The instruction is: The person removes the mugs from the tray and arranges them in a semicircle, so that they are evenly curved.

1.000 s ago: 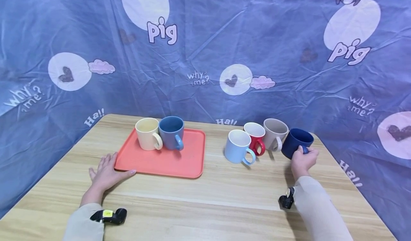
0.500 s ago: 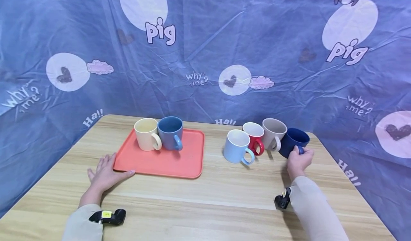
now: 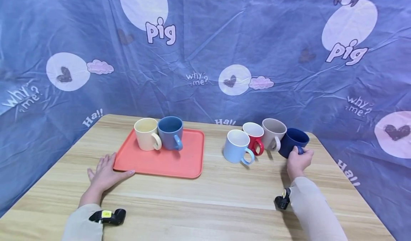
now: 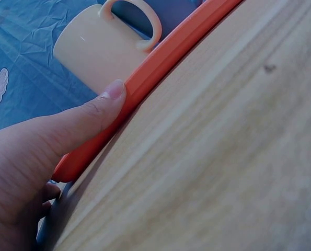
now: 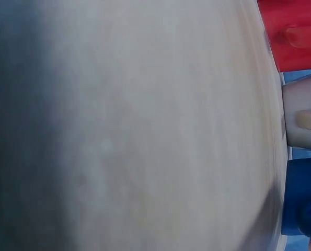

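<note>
Left hand [image 3: 106, 174], spread, seemingly steadies the tray [image 3: 157, 162] by its near-left corner; right hand [image 3: 298, 163] pinches the navy mug [image 3: 288, 145] by its handle.

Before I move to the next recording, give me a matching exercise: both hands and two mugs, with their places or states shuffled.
1. left hand
2. right hand
3. cream mug
4. light blue mug

A. on the tabletop, beside the red mug
B. holding the navy mug
C. touching the tray at its near left corner
D. on the tray

Pairs: 1-C, 2-B, 3-D, 4-A
</note>
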Tool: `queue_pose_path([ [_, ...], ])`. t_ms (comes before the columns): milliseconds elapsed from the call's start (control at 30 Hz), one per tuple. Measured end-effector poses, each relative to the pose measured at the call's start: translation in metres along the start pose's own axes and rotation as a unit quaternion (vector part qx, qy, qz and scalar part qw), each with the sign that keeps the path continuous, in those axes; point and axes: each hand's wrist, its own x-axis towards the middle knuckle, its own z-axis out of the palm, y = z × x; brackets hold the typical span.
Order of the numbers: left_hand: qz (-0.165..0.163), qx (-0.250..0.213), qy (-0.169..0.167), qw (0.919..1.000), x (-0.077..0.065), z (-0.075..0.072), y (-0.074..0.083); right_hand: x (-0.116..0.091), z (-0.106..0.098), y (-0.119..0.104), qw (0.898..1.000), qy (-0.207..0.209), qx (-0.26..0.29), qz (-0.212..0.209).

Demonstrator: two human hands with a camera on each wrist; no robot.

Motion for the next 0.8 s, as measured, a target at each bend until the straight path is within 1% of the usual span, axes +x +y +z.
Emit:
queue_pose_path([
  [167, 0.000, -0.001, 0.000, 1.0000, 0.000, 0.001, -0.001, -0.002, -0.005, -0.004, 1.000, -0.013, -0.020, 0.003],
  [267, 0.001, -0.002, 0.000, 1.0000, 0.000, 0.001, -0.002, -0.003, -0.009, -0.006, 0.999, -0.023, -0.039, -0.005],
  [400, 0.002, -0.002, 0.001, 1.0000, 0.001, 0.001, -0.002, -0.003, -0.014, -0.008, 0.996, -0.036, -0.075, -0.021],
  [533, 0.004, -0.003, 0.002, 1.0000, 0.001, 0.001, -0.001, 0.000, -0.020, -0.009, 0.992, -0.039, -0.108, -0.044],
  [667, 0.006, -0.001, 0.003, 1.0000, 0.000, 0.001, -0.002, 0.005, -0.026, -0.011, 0.988, -0.046, -0.132, -0.061],
  [800, 0.006, 0.001, 0.004, 1.0000, 0.000, 0.001, -0.002, 0.011, -0.032, -0.018, 0.986, -0.050, -0.140, -0.075],
])
